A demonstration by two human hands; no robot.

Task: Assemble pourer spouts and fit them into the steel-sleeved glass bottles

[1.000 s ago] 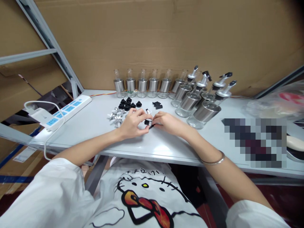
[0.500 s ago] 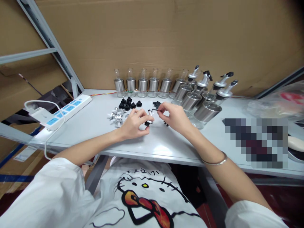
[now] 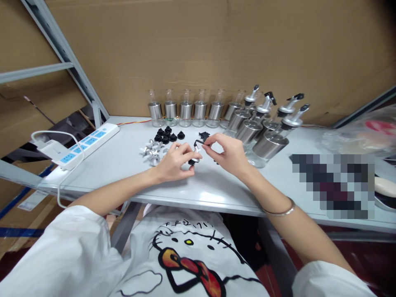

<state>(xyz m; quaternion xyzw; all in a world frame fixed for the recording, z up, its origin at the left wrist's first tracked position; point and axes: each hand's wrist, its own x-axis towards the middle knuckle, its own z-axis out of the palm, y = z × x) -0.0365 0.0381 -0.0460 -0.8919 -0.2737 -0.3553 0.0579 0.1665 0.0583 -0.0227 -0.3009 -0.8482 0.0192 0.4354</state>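
Note:
My left hand (image 3: 175, 164) pinches a bottle pourer (image 3: 196, 153), silver on top with a black ribbed stopper below, held upright just over the table. Between the thumb and forefinger of my right hand (image 3: 228, 153) is a small black bent cap (image 3: 199, 142). Its bent end is at the top of the pourer's spout; whether it is seated there I cannot tell. Left of my hands lie a pile of silver pourer tops (image 3: 151, 152) and a group of black stoppers (image 3: 167, 135). Behind my right hand sit more small black pieces (image 3: 204, 135).
Several glass bottles with steel sleeves (image 3: 186, 110) line the back by the cardboard wall. Bottles with pourers fitted (image 3: 269, 143) stand close to my right forearm. A white power strip (image 3: 89, 144) with a charger lies left. A plastic bag (image 3: 361, 132) is at the right.
My right hand has brought the black cap slightly left, so its bent end now meets the spout's top. My left hand keeps its hold on the pourer almost in place.

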